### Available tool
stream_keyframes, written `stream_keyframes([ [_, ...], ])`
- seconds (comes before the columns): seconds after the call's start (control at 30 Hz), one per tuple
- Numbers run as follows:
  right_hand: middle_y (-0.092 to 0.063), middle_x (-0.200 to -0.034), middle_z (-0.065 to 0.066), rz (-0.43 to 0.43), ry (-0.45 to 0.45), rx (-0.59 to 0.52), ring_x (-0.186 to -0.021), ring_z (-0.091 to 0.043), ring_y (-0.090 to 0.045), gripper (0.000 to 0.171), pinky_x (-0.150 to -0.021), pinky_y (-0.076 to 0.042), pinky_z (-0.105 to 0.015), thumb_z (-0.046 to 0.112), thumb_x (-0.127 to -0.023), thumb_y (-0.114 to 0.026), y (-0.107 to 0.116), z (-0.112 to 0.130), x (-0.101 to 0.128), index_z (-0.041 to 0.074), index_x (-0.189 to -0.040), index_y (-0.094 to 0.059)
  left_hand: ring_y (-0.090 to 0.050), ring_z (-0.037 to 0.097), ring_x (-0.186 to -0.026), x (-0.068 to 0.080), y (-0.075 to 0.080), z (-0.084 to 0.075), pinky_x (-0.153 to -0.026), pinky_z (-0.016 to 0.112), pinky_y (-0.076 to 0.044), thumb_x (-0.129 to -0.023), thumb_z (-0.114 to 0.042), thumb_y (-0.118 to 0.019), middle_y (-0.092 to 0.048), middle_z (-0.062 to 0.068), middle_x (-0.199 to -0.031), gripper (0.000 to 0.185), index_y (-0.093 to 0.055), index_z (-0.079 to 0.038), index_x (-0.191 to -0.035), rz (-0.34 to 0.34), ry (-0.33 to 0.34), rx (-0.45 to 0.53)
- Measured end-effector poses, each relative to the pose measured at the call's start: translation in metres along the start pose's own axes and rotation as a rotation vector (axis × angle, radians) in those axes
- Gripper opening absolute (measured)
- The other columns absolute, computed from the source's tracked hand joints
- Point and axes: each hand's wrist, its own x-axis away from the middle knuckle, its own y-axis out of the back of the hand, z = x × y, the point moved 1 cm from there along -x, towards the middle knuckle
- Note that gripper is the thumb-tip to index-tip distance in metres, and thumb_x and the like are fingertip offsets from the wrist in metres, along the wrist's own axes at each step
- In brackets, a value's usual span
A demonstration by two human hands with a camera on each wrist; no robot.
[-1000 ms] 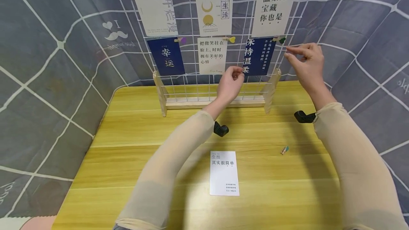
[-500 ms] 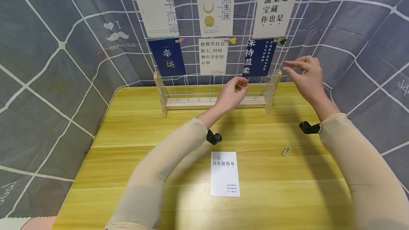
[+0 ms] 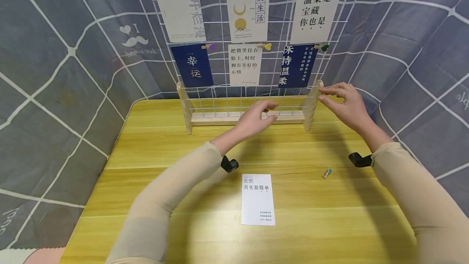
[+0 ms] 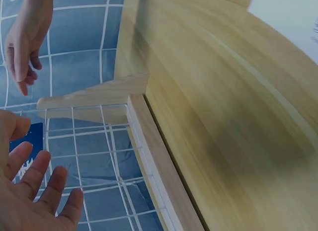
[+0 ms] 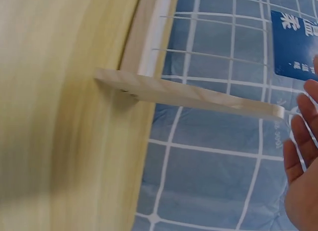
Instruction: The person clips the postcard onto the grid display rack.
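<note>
Left hand [image 3: 254, 117] loose and spread, holding nothing, up in the air just in front of the wire grid [image 3: 223, 97] and its wooden base [image 3: 245, 118]. Right hand [image 3: 344, 103] also spread and holding nothing, fingers [image 3: 329, 90] near the top of the stand's right wooden leg [image 3: 311, 103]; cannot tell whether touching. Dark blue card [image 3: 296, 65] hanging on the grid just above, between both hands, with a tiny green clip [image 3: 322, 47] at its top corner. Five more cards clipped alongside. White card [image 3: 258, 199] flat on the yellow table [image 3: 146, 182], close to the body. Small clip [image 3: 326, 172] lying near it, to the right.
</note>
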Motion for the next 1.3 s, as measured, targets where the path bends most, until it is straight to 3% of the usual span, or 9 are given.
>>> stream_keyframes([
  [0.33, -0.06, -0.133, -0.017, 0.174, 0.048, 0.118, -0.129, -0.042, -0.047, 0.042, -0.103, -0.035, -0.063, 0.038, -0.098, -0.07, -0.013, -0.01, 0.027, 0.008, -0.127, -0.072, -0.046, 0.021, -0.137, 0.026, -0.002, 0.011, -0.112, 0.041, -0.039, -0.101, -0.041, -0.062, -0.052, 0.0, -0.149, 0.056, -0.05, -0.021, -0.152, 0.128, -0.024, -0.146],
  [0.7, -0.064, -0.132, -0.015, 0.303, 0.14, 0.215, -0.13, -0.042, -0.05, 0.041, -0.109, -0.031, -0.063, 0.034, -0.098, -0.071, -0.018, -0.015, 0.05, 0.008, -0.128, -0.072, -0.034, 0.026, -0.148, 0.052, -0.007, 0.015, -0.119, 0.047, -0.028, -0.099, -0.049, -0.062, -0.04, 0.002, -0.16, 0.067, -0.041, -0.023, -0.158, 0.243, -0.068, -0.233],
  [0.83, -0.068, -0.127, -0.017, 0.335, 0.188, 0.251, -0.123, -0.043, -0.056, 0.041, -0.106, -0.036, -0.063, 0.034, -0.096, -0.073, -0.02, -0.019, 0.06, 0.008, -0.128, -0.072, -0.036, 0.026, -0.147, 0.064, -0.011, 0.02, -0.119, 0.046, -0.029, -0.099, -0.05, -0.061, -0.041, 0.003, -0.16, 0.069, -0.04, -0.023, -0.158, 0.28, -0.079, -0.271],
  [1.3, -0.065, -0.13, -0.016, 0.505, 0.142, 0.304, -0.123, -0.045, -0.056, 0.039, -0.101, -0.042, -0.064, 0.031, -0.094, -0.076, -0.025, -0.031, 0.087, 0.008, -0.124, -0.074, -0.034, 0.027, -0.148, 0.103, -0.023, 0.045, -0.119, 0.045, -0.029, -0.097, -0.053, -0.063, -0.039, 0.006, -0.16, 0.076, -0.036, -0.019, -0.16, 0.372, -0.024, -0.236],
])
